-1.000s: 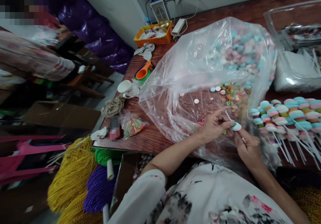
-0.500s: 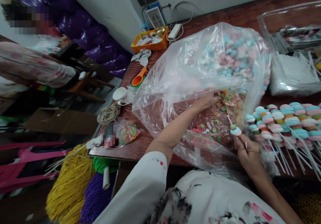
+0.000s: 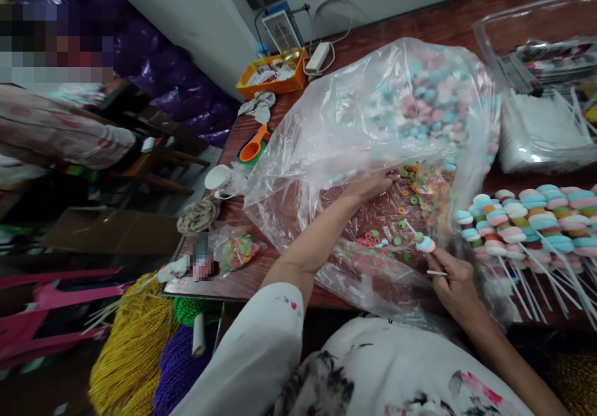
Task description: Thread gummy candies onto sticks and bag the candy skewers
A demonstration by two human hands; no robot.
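My right hand is closed round a white stick carrying a pink, white and blue marshmallow with a green gummy ring above it, a partly threaded marshmallow skewer. The stick's bare end points up and to the left. My left hand reaches into the mouth of a large clear plastic bag, at the edge of a pile of coloured gummy rings. Its fingers are bent together, and whatever is between them is too small to make out. Several loose gummy rings lie between my hands. Pastel marshmallows fill the bag's far part.
Finished marshmallow skewers lie stacked at the right. Behind them stands a clear plastic tub with white sticks. A cup, an orange scoop, a small bag of gummy rings and an orange tray line the left side. Another person sits far left.
My left hand has drawn back slightly left from the gummy rings. My right hand has tipped the skewer further left and moved it a little. The view has shifted slightly.
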